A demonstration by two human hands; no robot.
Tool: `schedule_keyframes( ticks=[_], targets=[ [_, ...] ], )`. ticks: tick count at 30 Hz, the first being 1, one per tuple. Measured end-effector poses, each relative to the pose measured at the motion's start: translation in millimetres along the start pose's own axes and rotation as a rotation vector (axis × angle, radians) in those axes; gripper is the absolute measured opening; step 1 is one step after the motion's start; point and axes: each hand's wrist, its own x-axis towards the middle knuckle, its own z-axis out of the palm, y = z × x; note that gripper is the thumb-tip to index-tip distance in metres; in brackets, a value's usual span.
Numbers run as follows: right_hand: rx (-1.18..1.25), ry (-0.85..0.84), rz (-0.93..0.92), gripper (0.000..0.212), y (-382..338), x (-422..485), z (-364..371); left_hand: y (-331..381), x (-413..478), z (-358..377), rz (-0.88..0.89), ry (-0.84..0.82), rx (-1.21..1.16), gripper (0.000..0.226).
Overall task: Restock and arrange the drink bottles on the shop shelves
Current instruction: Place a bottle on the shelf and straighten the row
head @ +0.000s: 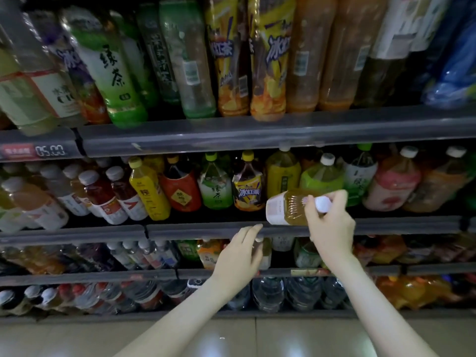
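Bottle sideways, cap in rt hand fingers (over shelf edge)

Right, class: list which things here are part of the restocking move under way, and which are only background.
In use: right hand; amber bottle it grips by the white-capped end; left hand reaching toward the shelf below; second shelf rail.
Background: price label; floor tiles; large bottles on the top shelf.

Right hand raised, gripping; left hand reaching, fingers straight.
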Motion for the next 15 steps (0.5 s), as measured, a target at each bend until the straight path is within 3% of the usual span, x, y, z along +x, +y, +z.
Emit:
schedule_keyframes(
  ticks=[6,10,15],
  targets=[
    [-0.078,0.042,0.074,0.026,43,-33,6,-51,-22,58,0.014,-0.052,0.029,0.041],
    [-0.142,-0.001,0.113,0.026,99,-54,48,-91,-15,105,0.050,-0.082,0.183,0.040],
    [-0.186,-0.032,0.070,0.025,158,-57,113,-125,1,159,0.086,-0.049,0.360,0.070]
  ],
)
